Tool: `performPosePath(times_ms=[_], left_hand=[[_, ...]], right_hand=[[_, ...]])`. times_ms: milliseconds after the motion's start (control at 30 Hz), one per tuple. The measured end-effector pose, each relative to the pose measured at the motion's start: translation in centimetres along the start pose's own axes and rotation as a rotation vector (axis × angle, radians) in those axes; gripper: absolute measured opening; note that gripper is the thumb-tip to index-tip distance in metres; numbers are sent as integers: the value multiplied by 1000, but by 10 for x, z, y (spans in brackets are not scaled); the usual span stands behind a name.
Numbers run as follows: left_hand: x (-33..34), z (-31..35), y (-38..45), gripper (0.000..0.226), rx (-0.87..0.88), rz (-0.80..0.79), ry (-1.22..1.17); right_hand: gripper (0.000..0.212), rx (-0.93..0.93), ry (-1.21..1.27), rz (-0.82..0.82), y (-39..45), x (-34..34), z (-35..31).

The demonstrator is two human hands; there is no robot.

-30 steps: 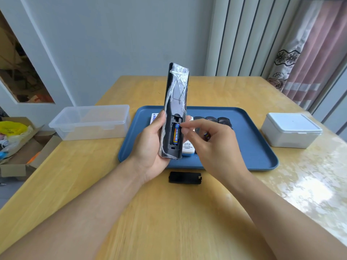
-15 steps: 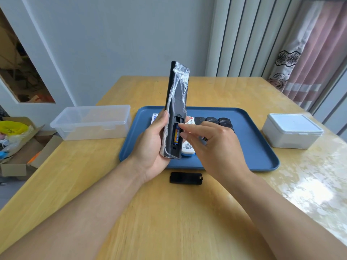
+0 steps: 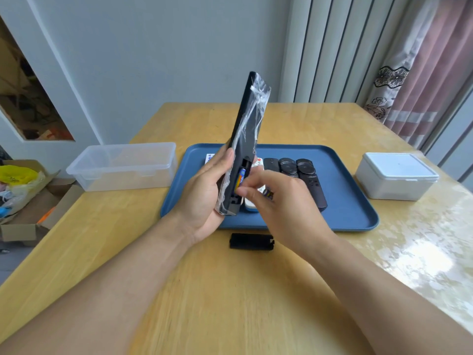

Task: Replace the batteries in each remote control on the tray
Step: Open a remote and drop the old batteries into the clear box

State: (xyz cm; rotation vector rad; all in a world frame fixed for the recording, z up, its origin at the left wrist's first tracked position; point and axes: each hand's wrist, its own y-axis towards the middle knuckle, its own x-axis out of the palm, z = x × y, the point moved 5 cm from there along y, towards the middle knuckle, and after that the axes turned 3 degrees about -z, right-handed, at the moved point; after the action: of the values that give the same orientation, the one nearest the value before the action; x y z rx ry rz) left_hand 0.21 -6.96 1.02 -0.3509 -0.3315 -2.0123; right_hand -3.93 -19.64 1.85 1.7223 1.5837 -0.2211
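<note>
My left hand (image 3: pixel 204 196) grips a long black remote (image 3: pixel 249 129) wrapped in clear plastic and holds it nearly upright above the blue tray (image 3: pixel 345 201). Its battery compartment is open and faces right, with a blue-and-orange battery (image 3: pixel 241 178) inside. My right hand (image 3: pixel 281 201) has its fingertips at the compartment's lower end, and a second small battery (image 3: pixel 268 193) shows between its curled fingers. The black battery cover (image 3: pixel 252 241) lies on the table in front of the tray. Three black remotes (image 3: pixel 307 175) and a white remote (image 3: pixel 249 204) lie on the tray.
A clear lidless plastic box (image 3: pixel 122 165) stands left of the tray, and a white lidded box (image 3: pixel 396 179) stands to its right. An open cardboard box (image 3: pixel 25 201) with bags sits on the floor beyond the table's left edge.
The remote has tilted with its top to the right and turned more edge-on. My right hand has slid down to the lower end of the compartment.
</note>
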Motion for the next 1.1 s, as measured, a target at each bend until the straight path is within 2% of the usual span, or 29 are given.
performPosePath(times_ms=[67, 133, 267, 533, 633, 867, 1000, 1100], left_hand=[[0, 1, 0, 48, 1, 9, -41], [1, -1, -1, 54, -15, 6, -81], [1, -5, 0, 55, -44, 0, -128], [-1, -5, 0, 55, -67, -5, -149], [-1, -7, -2, 48, -59, -7, -123], [1, -9, -4, 42, -83, -4, -78], [1, -5, -3, 42, -80, -6, -69], [0, 1, -2, 55, -62, 4, -97]], right_hand=[[3, -9, 54, 139, -1, -6, -2], [9, -41, 84, 251, -2, -13, -3], [15, -120, 17, 301, -4, -12, -4], [14, -170, -144, 265, -2, -8, -3], [14, -145, -188, 242, -1, -9, -2], [14, -73, -101, 146, 3, -16, 0], [14, -12, -53, 7, 4, -12, 3], [11, 3, 22, 69, 1, -11, -3]])
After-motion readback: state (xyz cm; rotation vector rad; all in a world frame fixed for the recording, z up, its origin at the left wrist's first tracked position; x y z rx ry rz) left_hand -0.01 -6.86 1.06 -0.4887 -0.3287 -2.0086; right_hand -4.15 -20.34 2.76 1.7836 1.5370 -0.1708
